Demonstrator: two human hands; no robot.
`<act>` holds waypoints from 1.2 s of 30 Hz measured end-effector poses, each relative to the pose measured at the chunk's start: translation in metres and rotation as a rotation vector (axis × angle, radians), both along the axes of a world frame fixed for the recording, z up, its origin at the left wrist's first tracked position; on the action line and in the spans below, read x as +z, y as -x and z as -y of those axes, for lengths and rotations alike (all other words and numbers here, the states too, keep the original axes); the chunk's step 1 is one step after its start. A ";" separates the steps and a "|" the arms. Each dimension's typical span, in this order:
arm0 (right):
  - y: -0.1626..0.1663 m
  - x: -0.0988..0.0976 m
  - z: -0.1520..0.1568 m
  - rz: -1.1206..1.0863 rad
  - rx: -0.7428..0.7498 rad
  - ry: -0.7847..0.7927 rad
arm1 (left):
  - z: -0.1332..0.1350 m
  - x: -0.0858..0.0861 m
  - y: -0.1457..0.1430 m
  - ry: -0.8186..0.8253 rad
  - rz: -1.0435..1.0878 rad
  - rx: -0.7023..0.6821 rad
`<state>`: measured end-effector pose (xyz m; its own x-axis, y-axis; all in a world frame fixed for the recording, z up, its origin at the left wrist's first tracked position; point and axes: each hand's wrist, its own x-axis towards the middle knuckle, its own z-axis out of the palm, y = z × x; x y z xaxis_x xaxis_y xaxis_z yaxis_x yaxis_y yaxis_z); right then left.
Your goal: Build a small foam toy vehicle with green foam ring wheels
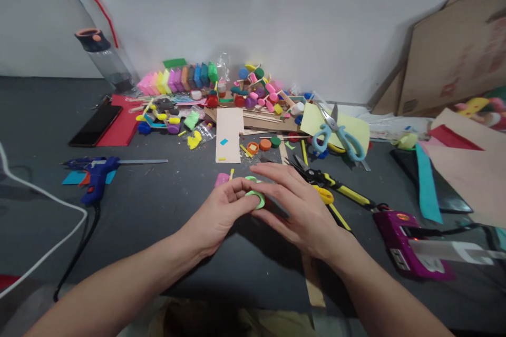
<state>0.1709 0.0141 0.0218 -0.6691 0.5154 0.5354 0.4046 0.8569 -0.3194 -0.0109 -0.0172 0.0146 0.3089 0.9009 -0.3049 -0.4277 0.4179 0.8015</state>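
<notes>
Where two bare forearms meet over the dark desk (158, 210), the left hand (221, 210) closes its grip on a small light-green piece (259, 200), thumb and fingers curled around its near edge. The right hand (300, 208) lies over the same piece with fingers stretched nearly flat. Its thumb is hidden, so whether its grip pinches the piece cannot be told. The piece sits between both hands at the middle of the desk. A pink scrap (221, 179) lies just beyond the left hand, and yellow-handled snips (336, 185) lie just beyond the right. A blue glue gun (97, 174) rests well to the left and a purple tool (399, 242) to the right. Farther back lie a pale wooden strip (228, 134), blue-handled scissors (336, 134) on a yellow sheet (356, 126) and a dark phone (96, 125) on a red sheet (124, 129). Coloured clay packs (177, 79) line the wall, where cardboard (454, 52) leans at the right.
</notes>
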 end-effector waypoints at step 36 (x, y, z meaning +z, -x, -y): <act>-0.003 0.002 -0.001 0.015 0.015 0.014 | -0.001 -0.003 0.001 -0.102 -0.103 0.107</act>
